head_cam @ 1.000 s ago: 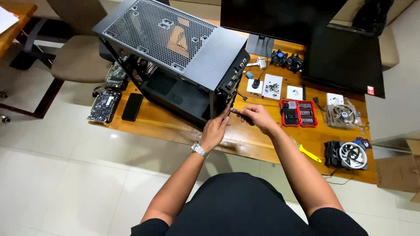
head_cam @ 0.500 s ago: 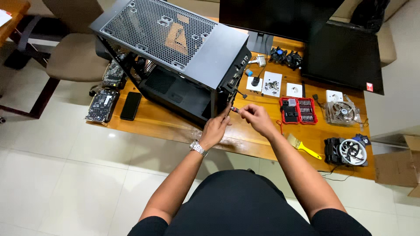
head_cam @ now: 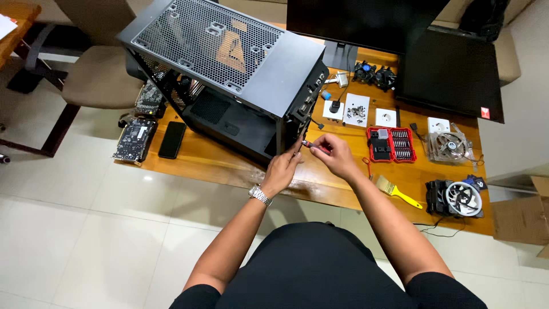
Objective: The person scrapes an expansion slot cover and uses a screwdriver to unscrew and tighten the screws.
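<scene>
Since a moment ago both hands have drawn closer to the front lower corner of the case, and my view has tipped a little. My left hand [head_cam: 281, 170], a metal watch on its wrist, has its fingertips pressed against that corner, curled narrow; whether it pinches anything I cannot tell. My right hand [head_cam: 333, 154] is closed on a small screwdriver with a red and black handle [head_cam: 309, 144], its tip aimed at the case edge. Both work over the orange wooden worktop [head_cam: 229, 166]. Just to the right lies a yellow-handled brush [head_cam: 396, 191], and beyond it a red open case of screwdriver bits [head_cam: 392, 144]. Farther right sit a black round cooling fan with a white ring [head_cam: 460, 197] and a grey one [head_cam: 450, 146]. Ahead stands the big black mesh-topped computer case [head_cam: 229, 68], with a black phone [head_cam: 172, 139] and a graphics card [head_cam: 134, 139] to its left.
</scene>
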